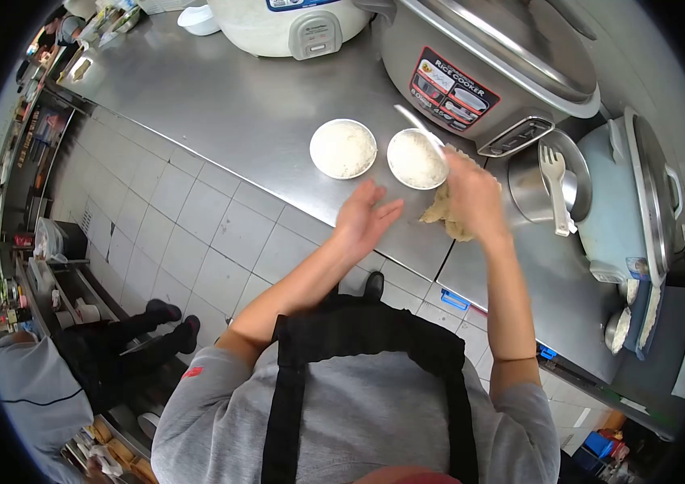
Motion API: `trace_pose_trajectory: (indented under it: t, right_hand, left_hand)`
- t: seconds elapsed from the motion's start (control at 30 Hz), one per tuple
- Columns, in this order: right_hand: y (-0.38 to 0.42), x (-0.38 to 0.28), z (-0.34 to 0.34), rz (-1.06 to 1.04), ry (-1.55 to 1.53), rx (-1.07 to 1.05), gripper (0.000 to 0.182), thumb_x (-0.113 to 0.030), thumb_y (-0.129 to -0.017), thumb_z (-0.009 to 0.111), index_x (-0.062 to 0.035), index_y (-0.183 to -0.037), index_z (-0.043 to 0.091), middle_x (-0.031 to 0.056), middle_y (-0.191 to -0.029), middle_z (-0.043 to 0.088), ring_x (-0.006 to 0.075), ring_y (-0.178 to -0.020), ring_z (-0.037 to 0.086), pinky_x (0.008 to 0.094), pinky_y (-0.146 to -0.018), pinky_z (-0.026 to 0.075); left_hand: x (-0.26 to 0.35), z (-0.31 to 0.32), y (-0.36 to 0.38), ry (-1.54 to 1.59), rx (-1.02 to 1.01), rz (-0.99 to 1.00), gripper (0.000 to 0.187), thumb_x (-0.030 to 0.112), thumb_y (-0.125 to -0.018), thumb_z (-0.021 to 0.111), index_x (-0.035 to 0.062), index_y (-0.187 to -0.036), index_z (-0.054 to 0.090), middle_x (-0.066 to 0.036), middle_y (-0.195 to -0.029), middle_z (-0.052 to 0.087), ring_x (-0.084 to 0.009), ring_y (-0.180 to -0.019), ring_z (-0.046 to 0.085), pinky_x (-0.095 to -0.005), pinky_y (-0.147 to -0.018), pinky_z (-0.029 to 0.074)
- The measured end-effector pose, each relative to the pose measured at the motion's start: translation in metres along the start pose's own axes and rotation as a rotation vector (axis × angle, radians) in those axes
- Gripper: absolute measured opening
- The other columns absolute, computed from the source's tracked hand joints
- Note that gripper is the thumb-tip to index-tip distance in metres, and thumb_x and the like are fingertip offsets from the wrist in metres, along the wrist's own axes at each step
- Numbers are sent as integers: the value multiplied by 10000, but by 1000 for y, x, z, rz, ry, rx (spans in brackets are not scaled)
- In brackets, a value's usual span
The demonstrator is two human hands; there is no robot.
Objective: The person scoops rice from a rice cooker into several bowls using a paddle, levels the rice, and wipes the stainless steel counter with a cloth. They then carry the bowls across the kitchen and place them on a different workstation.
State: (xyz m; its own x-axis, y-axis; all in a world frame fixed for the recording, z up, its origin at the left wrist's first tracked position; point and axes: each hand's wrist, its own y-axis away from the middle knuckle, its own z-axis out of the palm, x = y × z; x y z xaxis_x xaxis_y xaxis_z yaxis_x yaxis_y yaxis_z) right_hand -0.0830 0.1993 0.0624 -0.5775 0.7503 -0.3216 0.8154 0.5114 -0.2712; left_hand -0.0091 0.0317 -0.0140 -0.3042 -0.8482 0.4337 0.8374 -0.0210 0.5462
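Note:
Two white bowls of rice stand side by side on the steel counter, the left bowl (343,149) and the right bowl (416,160). My left hand (367,214) is just below them, palm up, fingers apart and holding nothing. My right hand (471,192) is at the right bowl's right side, its fingers blurred. A pale lid or flat utensil (417,123) slants over that bowl's upper rim and runs to my right fingers; the grip itself is unclear. Beneath my right hand lies a crumpled tan cloth (439,211).
A large rice cooker (512,60) stands behind the bowls, a white cooker (270,32) to its left. Metal pots (524,181) with a white fork-like utensil (554,173) are at right, beside a pale blue cooker (612,198). A co-worker (48,387) is at lower left.

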Motion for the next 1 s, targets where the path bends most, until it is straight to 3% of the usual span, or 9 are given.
trace_pose_trajectory:
  t: [0.03,0.1,0.17,0.27,0.4,0.5,0.7,0.9,1.0]
  right_hand:
    - [1,-11,4,-65,-33,10,453,14,-737,513,-127,-1166,551,143,-910,623,321,-798,616,419,-685,485]
    - [-6,-45,6,-74,15,-46,468,18,-708,528,-123,-1153,556,127,-869,615,306,-772,615,400,-648,494]
    - [-12,-66,10,-115,102,-76,474,16,-695,537,-124,-1148,558,114,-841,609,299,-757,614,391,-635,498]
    - [-5,-77,32,-161,203,-206,486,17,-675,545,-124,-1140,567,104,-811,598,290,-742,615,387,-639,501]
    - [-24,-68,3,-84,111,-233,497,23,-672,539,-104,-1152,571,131,-834,616,308,-763,619,405,-667,494]
    - [-28,-60,12,37,112,-273,502,27,-675,542,-87,-1163,567,154,-861,628,320,-791,619,419,-690,487]
    - [-4,-77,55,113,-120,-238,503,-7,-733,559,-49,-1230,492,207,-912,616,371,-820,602,438,-721,472]
    - [21,-104,114,195,-466,109,546,-46,-794,537,-73,-1321,400,248,-996,577,393,-877,583,412,-756,459]
    - [4,-118,112,275,-490,126,507,-10,-787,521,-18,-1283,422,253,-966,587,401,-849,588,429,-738,466]
  left_hand:
    - [9,-18,11,-13,-78,-14,392,189,-931,446,43,-1268,308,-163,-1198,493,-348,-1055,528,-429,-911,431]
    - [28,-55,23,-467,-33,318,494,116,-872,534,35,-1284,273,-171,-1175,506,-310,-1051,546,-385,-866,463]
    - [57,-69,22,-990,158,700,790,140,-761,673,41,-1362,168,-190,-1239,463,-306,-1142,490,-412,-877,456]
    - [94,-74,-3,-1428,133,1011,1202,169,-536,832,13,-1408,19,-222,-1289,409,-358,-1207,397,-403,-1000,353]
    - [123,-67,-39,-1618,-235,1066,1475,409,-398,879,61,-1402,-145,-238,-1424,240,-381,-1305,273,-403,-1084,214]
    - [129,-53,-48,-1476,-410,838,1456,328,-418,888,63,-1398,-156,-223,-1403,287,-363,-1284,317,-392,-1075,245]
    - [115,-53,-45,-1295,-297,805,1388,153,-453,865,51,-1393,-150,-187,-1295,421,-327,-1213,415,-389,-1036,318]
    - [79,-49,-28,-1292,217,1046,1256,179,-513,840,-63,-1374,-42,-244,-1304,407,-368,-1197,426,-393,-963,365]
    - [64,-45,-19,-1321,365,1067,1156,152,-590,793,-64,-1379,-24,-257,-1357,344,-384,-1227,389,-392,-989,334]
